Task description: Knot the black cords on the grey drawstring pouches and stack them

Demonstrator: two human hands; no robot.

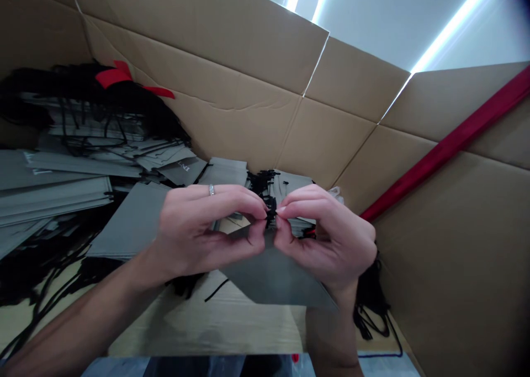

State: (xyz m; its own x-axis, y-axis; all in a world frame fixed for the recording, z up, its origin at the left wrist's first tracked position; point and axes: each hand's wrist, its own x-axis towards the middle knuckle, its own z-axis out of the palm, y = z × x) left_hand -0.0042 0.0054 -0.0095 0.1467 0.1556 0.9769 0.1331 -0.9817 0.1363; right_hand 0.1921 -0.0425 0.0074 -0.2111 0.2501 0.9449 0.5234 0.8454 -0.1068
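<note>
My left hand (215,222), with a ring on one finger, is closed in a pinch near the middle of the view. Facing it, my right hand (327,228) pinches too, thumb against fingertips. Between the two sets of fingertips is a short bit of black cord (271,214); its exact shape is hard to make out. Just below hangs a flat grey paper bag (277,277), partly covered by both hands. Whether the cord passes through the bag's top edge is hidden.
Flat grey bags (124,217) lie piled at the left, beneath a bundle of black cords (161,117) with a red band (114,78). More black cord (372,294) lies at the right. Cardboard walls (248,101) enclose the pale tabletop (223,327); a red strip (447,145) crosses the right wall.
</note>
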